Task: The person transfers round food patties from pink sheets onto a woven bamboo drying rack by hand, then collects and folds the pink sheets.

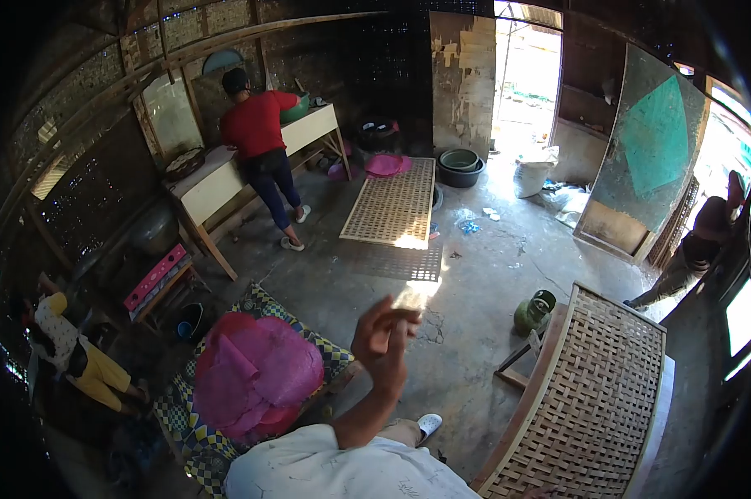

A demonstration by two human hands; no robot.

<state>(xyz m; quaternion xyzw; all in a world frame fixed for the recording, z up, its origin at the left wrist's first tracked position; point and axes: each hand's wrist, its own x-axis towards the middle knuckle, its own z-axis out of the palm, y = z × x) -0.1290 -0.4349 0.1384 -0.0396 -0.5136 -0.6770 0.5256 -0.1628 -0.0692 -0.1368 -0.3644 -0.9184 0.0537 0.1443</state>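
My left hand (382,343) is raised in front of me, with fingers curled and the thumb meeting a fingertip. If anything is pinched there, it is too small to make out. Only a sliver of my right hand (540,492) shows at the bottom edge, by a woven bamboo rack (587,374); its fingers are mostly cut off. To my left, a heap of pink sheeting (255,374) lies on a patterned yellow, blue and black cloth (175,416).
A person in a red shirt (255,125) bends over a long table (200,195). Another person (80,353) stands at the left; someone sits by the right doorway (708,233). A second bamboo rack (384,208), basins (460,170) and a green gas cylinder (532,316) stand about.
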